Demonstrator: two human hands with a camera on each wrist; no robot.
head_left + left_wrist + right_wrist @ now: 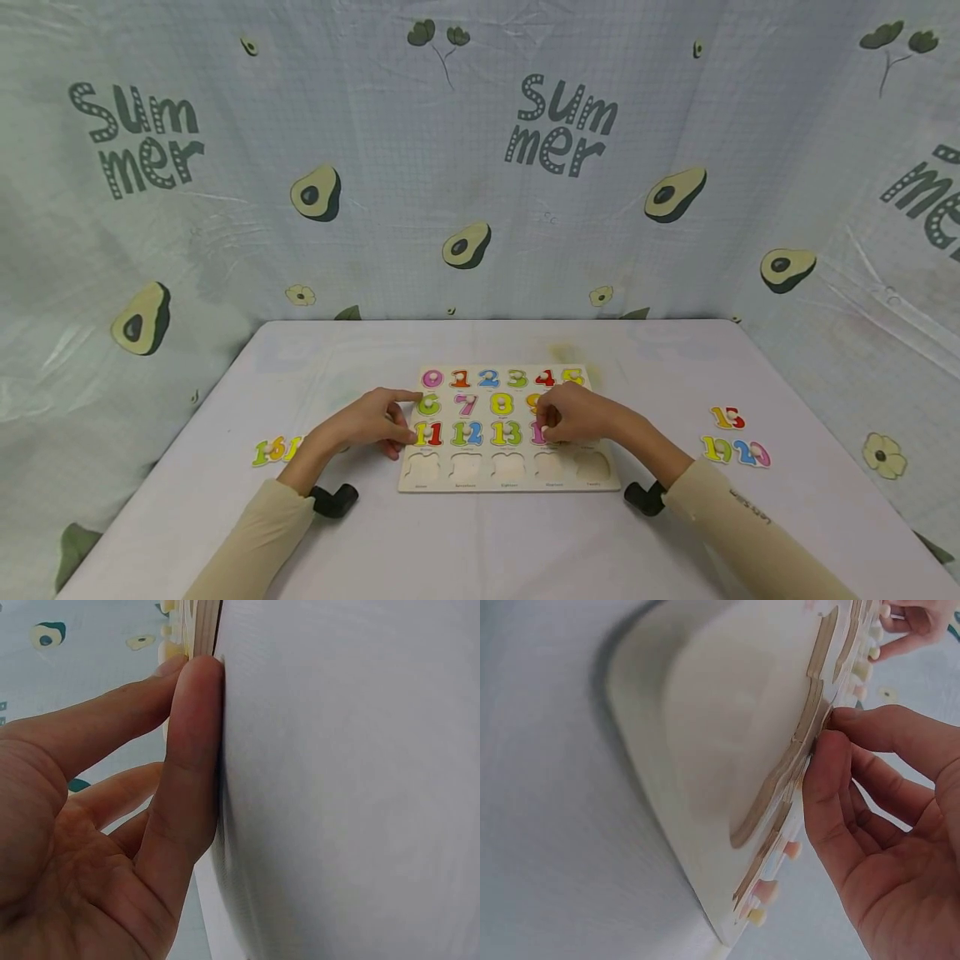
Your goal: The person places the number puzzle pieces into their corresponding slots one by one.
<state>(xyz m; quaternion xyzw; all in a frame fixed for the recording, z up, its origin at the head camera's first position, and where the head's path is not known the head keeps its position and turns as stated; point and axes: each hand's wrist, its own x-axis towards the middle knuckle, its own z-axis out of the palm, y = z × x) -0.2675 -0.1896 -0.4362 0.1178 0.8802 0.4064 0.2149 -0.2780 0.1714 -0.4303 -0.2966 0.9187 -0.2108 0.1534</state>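
A wooden number puzzle board [480,487] lies on the table, with colourful numbered pieces in its upper rows and bare recesses along its front row. My left hand [377,419] touches the board's left edge, its index finger extended near the green 6 [428,405] and its thumb beside the 11 [429,434]. In the left wrist view, two fingertips meet the board's wooden edge [204,630]. My right hand [576,413] pinches a pink number piece [536,433] in the third row. The hand covers most of that piece, and only its first digit, a 1, shows.
Loose 15 [728,417], 19 [717,450] and 20 [752,453] pieces lie right of the board. At left, a 16 piece [268,452] lies beside another piece partly hidden by the left wrist. A patterned curtain [465,167] hangs behind the table.
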